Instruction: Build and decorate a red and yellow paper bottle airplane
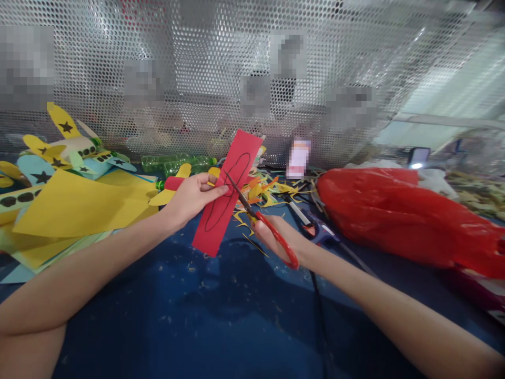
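Observation:
My left hand (pixel 199 195) pinches a strip of red paper (pixel 239 152) by its left edge, thumb in front. A long rounded shape with a narrow middle is drawn on the strip in dark line. My right hand (pixel 272 234) is closed on red-handled scissors (pixel 284 246). Their blades lie across the middle of the strip, pointing up and left; whether they are cutting into the paper I cannot tell. Behind my left hand lies a small plane (pixel 173 182) with a red body, yellow wings and a green cap.
Yellow paper sheets (pixel 90 202) and bottle planes (pixel 74 142) with star-marked wings are at left. Green bottles (pixel 177 163) lie behind. Paper scraps (pixel 268 189), a glue gun (pixel 321 229) with a cord and a red plastic bag (pixel 394 210) are at right on the blue surface (pixel 165 310).

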`<state>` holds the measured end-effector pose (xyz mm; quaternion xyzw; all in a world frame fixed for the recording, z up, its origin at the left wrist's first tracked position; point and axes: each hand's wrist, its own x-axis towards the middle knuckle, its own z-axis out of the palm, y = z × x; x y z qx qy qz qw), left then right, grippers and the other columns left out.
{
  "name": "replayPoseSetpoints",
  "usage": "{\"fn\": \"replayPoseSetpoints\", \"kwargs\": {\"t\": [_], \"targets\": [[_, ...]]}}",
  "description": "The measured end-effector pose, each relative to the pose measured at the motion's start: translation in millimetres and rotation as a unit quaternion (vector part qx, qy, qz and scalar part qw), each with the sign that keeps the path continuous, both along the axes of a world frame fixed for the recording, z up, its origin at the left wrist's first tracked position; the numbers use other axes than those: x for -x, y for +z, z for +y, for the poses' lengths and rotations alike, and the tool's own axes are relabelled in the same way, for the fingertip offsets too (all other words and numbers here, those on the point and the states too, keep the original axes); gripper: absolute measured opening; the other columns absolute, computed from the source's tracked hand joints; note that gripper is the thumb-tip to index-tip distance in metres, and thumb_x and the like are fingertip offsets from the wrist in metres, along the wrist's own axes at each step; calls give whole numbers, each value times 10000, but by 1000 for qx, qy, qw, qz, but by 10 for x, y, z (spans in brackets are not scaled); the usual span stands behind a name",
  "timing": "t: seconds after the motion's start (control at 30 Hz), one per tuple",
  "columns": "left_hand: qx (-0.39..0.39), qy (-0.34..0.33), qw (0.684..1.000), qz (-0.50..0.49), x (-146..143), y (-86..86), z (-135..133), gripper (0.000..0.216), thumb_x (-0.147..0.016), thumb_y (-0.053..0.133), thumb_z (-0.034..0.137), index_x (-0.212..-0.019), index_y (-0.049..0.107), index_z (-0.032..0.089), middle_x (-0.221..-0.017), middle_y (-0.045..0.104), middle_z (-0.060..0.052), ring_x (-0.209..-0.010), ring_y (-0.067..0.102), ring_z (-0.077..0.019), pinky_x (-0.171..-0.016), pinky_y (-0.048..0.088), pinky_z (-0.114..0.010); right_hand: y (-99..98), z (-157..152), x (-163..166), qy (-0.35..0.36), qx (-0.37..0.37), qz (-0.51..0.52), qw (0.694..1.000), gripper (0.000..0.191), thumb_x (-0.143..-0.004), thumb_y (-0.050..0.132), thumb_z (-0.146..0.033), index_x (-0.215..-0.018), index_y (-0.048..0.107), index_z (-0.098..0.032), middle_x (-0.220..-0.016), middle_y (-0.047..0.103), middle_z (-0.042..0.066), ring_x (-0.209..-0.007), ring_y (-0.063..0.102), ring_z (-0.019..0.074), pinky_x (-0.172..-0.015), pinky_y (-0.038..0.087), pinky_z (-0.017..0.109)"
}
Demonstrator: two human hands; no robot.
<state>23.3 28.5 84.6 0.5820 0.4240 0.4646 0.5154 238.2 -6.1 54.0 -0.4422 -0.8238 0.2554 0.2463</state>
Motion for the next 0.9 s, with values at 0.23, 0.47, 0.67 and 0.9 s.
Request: {"fn": "replayPoseSetpoints", "kwargs": {"t": [0.23, 0.47, 0.67, 0.9], "targets": [[3, -4, 1000, -2, 2, -2, -4, 96, -821, 698, 222, -863, 627, 173, -801, 755, -31, -731, 723, -175, -701, 593, -306, 13, 15, -11, 3, -7, -8, 1000, 627, -849, 166, -806, -673, 343, -231, -520, 370, -33, -479, 321, 111, -454, 255, 268], [7, -12, 1000, -13, 1, -25, 15, 107, -816, 703, 231, -855, 625, 170, -805, 755, -33, -731, 725, -175, -708, 596, -302, 24, 2, 6, -13, 13, -5, 1000, 663, -809, 150, -849, -650, 335, -232, -509, 373, -26, -471, 317, 110, -448, 250, 267], [-3, -17, 999, -29, -5, -63, 24, 154, -803, 713, 251, -890, 638, 149, -851, 756, -55, -765, 724, -179, -719, 591, -299, 4, -1, 4, -26, 27, -1, 999, 677, -792, 147, -865, -638, 331, -232, -512, 377, -19, -474, 306, 110, -444, 239, 263], [-8, -39, 998, -56, -8, -74, 9, 226, -809, 700, 229, -1005, 647, 129, -945, 749, -79, -830, 723, -178, -805, 580, -311, -7, 26, -15, -25, 11, -16, 999, 681, -796, 144, -861, -625, 336, -230, -508, 376, -19, -468, 303, 105, -438, 243, 264]]}}
